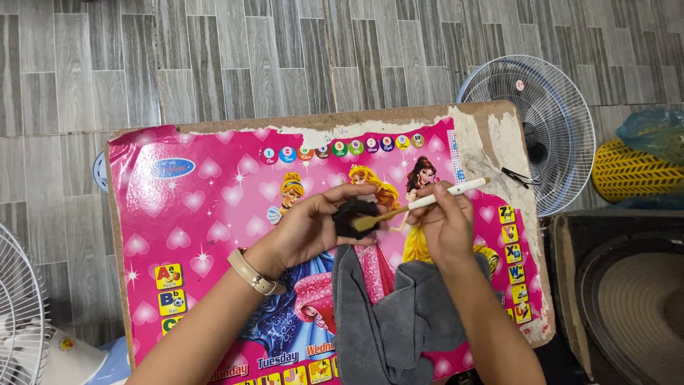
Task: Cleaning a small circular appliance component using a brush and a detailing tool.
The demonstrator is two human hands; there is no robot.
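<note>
My left hand [313, 224] grips a small dark round object [354, 214] over a low table with a pink cartoon top [206, 214]. A beige watch strap circles that wrist. My right hand [445, 224] holds a thin brush with a white handle [449, 194]; its yellowish bristle end touches the dark object. A grey cloth [399, 321] lies under both forearms, draped toward me at the table's near edge.
Small black tweezers [519, 176] lie on the worn right corner of the table. A white fan grille [548, 121] leans at the back right, another fan [21, 314] at the left. A yellow-black object [630, 171] and a dark speaker box [627, 299] stand to the right.
</note>
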